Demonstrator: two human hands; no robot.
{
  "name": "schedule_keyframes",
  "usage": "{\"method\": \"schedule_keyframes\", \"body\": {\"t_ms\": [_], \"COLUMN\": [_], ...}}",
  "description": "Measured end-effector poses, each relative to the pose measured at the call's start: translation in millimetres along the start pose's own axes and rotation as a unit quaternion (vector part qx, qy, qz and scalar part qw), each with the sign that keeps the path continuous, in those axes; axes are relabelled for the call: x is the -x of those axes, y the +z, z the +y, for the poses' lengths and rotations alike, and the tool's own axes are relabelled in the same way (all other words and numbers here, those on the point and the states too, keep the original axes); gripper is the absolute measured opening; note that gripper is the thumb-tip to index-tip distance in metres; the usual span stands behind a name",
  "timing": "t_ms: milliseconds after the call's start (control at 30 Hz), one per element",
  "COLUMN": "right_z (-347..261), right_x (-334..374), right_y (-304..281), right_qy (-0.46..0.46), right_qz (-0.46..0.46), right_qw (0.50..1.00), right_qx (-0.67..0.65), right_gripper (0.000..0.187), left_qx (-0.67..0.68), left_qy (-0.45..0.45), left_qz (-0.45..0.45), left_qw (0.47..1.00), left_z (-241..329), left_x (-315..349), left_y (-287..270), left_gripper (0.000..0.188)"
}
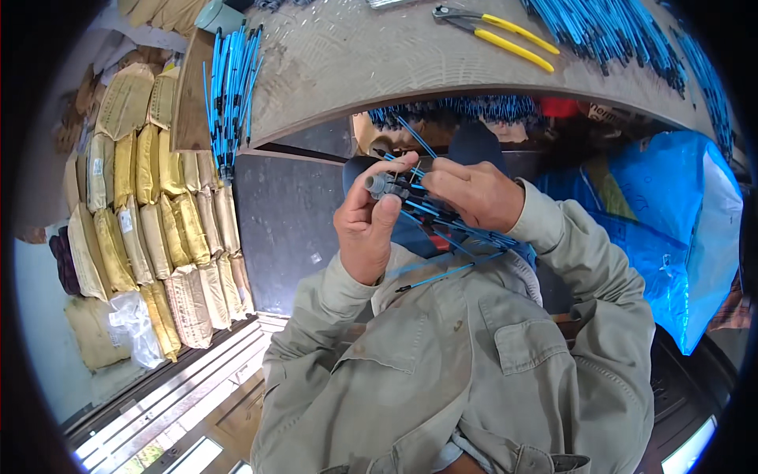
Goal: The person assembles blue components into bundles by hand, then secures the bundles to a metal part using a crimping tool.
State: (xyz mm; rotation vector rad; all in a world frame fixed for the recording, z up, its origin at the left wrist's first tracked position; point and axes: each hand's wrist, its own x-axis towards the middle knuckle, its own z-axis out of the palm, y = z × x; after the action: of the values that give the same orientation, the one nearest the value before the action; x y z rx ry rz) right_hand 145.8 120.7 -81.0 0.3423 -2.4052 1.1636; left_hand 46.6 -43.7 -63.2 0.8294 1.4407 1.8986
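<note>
1) holding the grey fitting [385, 186] between thumb and index, the left hand [365, 233] has its fingers partly curled, in front of the jacket [442, 355]
2) the right hand [478, 196] has its fingers bent nearly closed beside the fitting, at the blue rods [493, 235]; i cannot tell what they pinch
3) on the tabletop [332, 71] lie pliers [515, 51], a rod pile [612, 35] at right and a rod bundle [230, 95] at the left corner
</note>
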Motion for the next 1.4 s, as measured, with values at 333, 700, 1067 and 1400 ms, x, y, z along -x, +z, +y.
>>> {"method": "schedule_keyframes", "body": {"t_ms": [333, 700, 1067, 1400], "right_z": [3, -34, -2, -7], "right_x": [2, 18, -2, -65], "right_y": [-1, -3, -11, 59], "right_qy": [-0.024, 0.015, 0.123, 0.064], "right_qz": [-0.009, 0.054, 0.088, -0.107], "right_qw": [1.000, 0.996, 0.969, 0.878], "right_qx": [0.011, 0.072, -0.196, -0.461], "right_gripper": [0.031, 0.026, 0.016, 0.013], "left_qx": [-0.067, -0.116, -0.096, -0.149], "left_qy": [-0.038, 0.052, 0.127, 0.125], "left_qz": [-0.018, 0.010, -0.024, 0.061], "left_qw": [0.997, 0.992, 0.987, 0.979], "left_z": [13, 9, 16, 45], "left_x": [-3, 6, 10, 53], "left_y": [6, 45, 7, -37], "left_gripper": [0.041, 0.027, 0.025, 0.033]}}
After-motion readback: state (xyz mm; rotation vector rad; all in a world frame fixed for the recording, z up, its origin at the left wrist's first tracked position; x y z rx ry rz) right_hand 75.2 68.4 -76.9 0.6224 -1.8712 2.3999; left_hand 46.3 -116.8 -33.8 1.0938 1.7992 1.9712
